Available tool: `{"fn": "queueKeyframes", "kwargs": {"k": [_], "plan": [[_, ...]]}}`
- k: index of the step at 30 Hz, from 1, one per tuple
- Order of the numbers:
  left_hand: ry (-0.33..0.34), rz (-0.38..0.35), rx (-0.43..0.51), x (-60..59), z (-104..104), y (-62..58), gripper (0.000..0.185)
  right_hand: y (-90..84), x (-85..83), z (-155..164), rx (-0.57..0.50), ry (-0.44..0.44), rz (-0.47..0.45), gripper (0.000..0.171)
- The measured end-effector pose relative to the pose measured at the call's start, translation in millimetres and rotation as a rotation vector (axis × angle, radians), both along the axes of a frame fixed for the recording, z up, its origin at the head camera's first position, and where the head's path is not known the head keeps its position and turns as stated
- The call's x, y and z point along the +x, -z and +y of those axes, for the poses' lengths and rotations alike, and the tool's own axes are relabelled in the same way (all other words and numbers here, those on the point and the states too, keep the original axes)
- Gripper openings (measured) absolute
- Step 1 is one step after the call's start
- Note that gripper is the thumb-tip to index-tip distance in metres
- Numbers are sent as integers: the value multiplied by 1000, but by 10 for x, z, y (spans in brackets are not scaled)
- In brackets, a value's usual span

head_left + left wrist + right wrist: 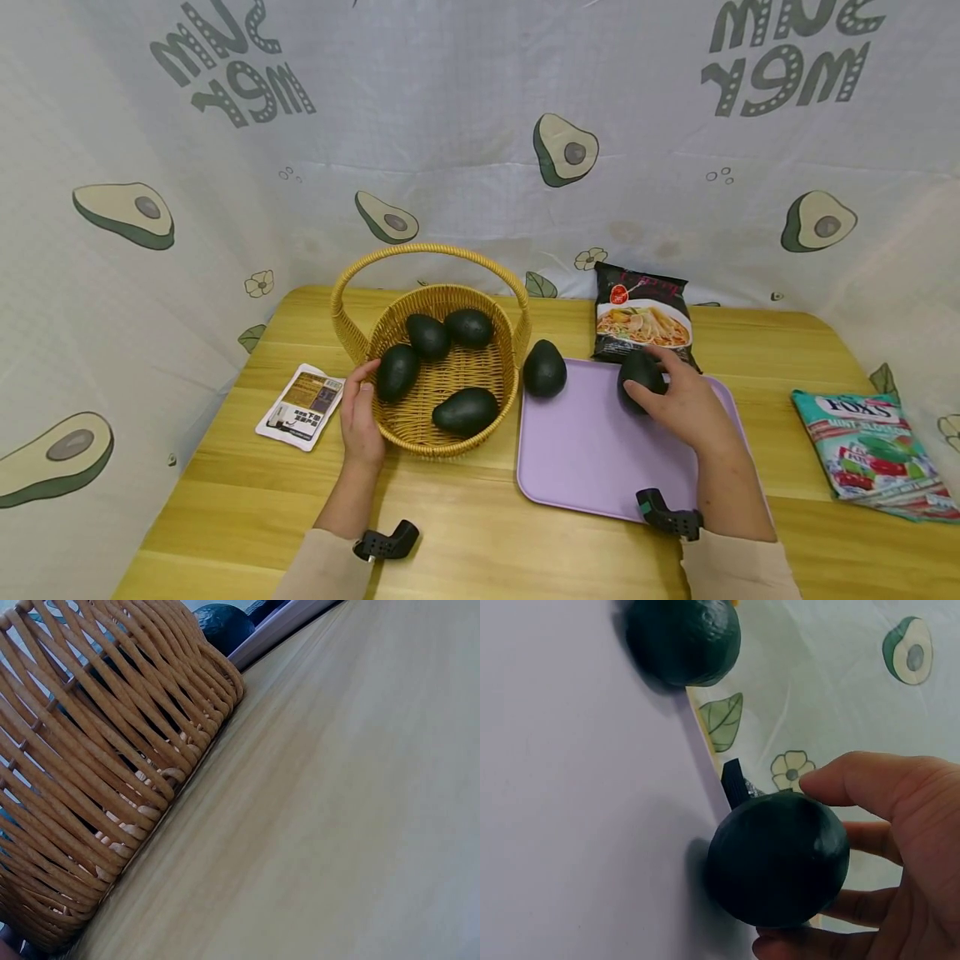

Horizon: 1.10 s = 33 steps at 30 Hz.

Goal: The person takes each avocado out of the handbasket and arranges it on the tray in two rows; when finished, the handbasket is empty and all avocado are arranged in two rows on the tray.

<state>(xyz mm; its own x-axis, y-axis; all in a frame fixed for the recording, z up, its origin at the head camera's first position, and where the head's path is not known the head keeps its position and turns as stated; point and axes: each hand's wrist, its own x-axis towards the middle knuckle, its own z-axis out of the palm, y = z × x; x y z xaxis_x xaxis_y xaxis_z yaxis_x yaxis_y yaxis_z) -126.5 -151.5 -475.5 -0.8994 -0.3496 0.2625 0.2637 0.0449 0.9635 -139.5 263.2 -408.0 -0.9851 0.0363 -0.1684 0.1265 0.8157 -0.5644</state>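
Observation:
My left hand (pixel 363 392) grips the left rim of a wicker basket (pixel 420 433) with a hoop handle; several dark avocados (pixel 466 410) lie inside it. The left wrist view shows only the basket's woven wall (pixel 97 787) close up, with no fingers in sight. My right hand (pixel 647 385) curls round a dark avocado (pixel 636 371) at the far edge of the lilac tray (pixel 585 450). In the right wrist view, thumb and fingers (pixel 870 780) wrap that avocado (pixel 780 859), which touches the tray (pixel 570 787). A second avocado (pixel 544 368) (pixel 682 637) stands at the tray's far left corner.
A black noodle packet (pixel 642 315) leans behind the tray. A teal candy bag (pixel 870 454) lies at the right, a small white sachet (pixel 300 406) left of the basket. The wooden table (pixel 480 533) is walled by avocado-print cloth (pixel 465 150).

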Motion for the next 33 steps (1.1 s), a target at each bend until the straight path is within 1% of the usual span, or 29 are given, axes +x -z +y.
{"fn": "queueKeyframes", "kwargs": {"k": [5, 12, 22, 33], "plan": [[2, 0, 0, -4, 0, 2, 42, -22, 9, -13, -3, -14, -23, 78], [0, -7, 2, -6, -1, 5, 42, -43, 18, -4, 7, -11, -57, 80], [-24, -21, 9, -5, 3, 7, 41, -17, 4, 4, 5, -15, -74, 84], [-20, -16, 7, -6, 2, 5, 41, -18, 3, -26, -10, -20, -83, 83]]}}
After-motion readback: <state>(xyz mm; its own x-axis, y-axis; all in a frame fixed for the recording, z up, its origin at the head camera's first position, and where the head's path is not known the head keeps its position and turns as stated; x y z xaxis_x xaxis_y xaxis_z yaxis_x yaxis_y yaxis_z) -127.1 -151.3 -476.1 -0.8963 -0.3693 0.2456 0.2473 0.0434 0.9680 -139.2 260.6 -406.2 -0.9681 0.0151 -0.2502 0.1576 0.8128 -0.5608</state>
